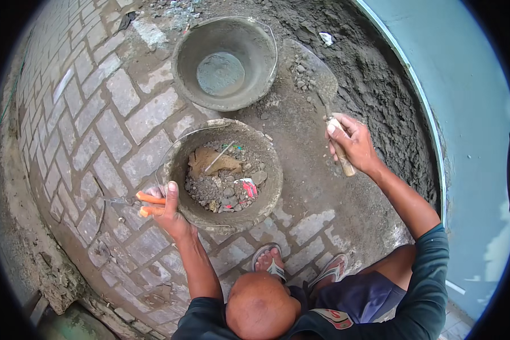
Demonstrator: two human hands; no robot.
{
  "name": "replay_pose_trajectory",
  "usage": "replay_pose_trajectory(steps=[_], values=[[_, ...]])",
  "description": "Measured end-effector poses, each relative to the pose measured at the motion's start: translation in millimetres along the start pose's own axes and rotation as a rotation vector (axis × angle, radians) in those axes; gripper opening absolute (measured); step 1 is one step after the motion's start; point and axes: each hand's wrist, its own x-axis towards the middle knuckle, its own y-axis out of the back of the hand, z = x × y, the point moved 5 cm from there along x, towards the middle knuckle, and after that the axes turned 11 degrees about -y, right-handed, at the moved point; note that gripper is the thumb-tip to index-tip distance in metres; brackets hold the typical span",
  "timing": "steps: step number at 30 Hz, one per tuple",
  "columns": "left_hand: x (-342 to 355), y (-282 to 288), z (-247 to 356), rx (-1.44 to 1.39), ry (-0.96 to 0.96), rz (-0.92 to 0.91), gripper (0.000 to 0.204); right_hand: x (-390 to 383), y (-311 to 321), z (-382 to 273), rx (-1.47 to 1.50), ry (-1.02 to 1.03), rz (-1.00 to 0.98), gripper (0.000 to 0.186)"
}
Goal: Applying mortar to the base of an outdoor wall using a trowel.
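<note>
rubble bucket (226,175) sits on the brick paving (124,119), full of stones and scraps | left hand (167,209) at its near-left rim, closed around orange-handled pliers (139,204) | right hand (351,144) wrapped round a trowel (317,79) carrying grit, over the dirt (374,90) | empty bucket (224,62) just behind
</note>
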Motion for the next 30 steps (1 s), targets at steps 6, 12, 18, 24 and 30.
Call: replay_pose_trajectory(steps=[6, 12, 18, 24, 30], values=[[7, -3, -2, 0.005, 0.04, 0.016, 0.045, -53, -16, -41, -0.857, 0.774, 0.178, 0.042], [12, 1, 7, -0.028, 0.139, -0.074, 0.044, -24, 20, -9, -0.865, 0.147, -0.132, 0.033], [-10, 0, 40, 0.015, 0.095, -0.012, 0.047, 116, -15, -18, -0.988, 0.355, -0.171, 0.03], [-7, 7, 107, 0.145, -0.098, 0.08, 0.053, 247, -55, -103, -0.786, 0.471, 0.035, 0.033], [-2, 43, 181, 0.062, -0.205, 0.204, 0.035, 234, -60, -83, -0.235, 0.195, -0.375, 0.029]])
